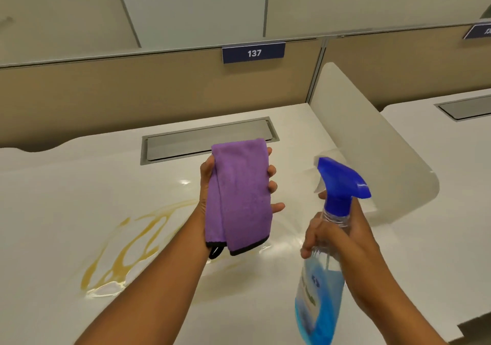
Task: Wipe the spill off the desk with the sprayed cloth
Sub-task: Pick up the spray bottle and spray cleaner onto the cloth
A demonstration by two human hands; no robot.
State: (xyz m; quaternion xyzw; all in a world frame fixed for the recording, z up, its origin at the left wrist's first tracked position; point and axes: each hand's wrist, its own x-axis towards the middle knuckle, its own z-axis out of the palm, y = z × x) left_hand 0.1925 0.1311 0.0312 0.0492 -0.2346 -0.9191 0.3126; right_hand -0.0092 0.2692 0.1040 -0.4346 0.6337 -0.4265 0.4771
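A folded purple cloth (240,196) with black trim is held up over the white desk (53,198) by my left hand (206,182), thumb on its left edge and fingertips showing past its right edge. My right hand (342,241) grips the neck of a clear spray bottle (322,286) of blue liquid, with a blue trigger head (340,182) whose nozzle points left at the cloth. A yellow-brown spill (125,254) spreads in streaks on the desk, below and left of the cloth, partly hidden by my left forearm.
A grey cable hatch (186,140) is set into the desk behind the cloth. A tan partition bears a blue "137" label (253,52). A white rounded divider (372,158) stands to the right, with a neighbouring desk (438,137) beyond it.
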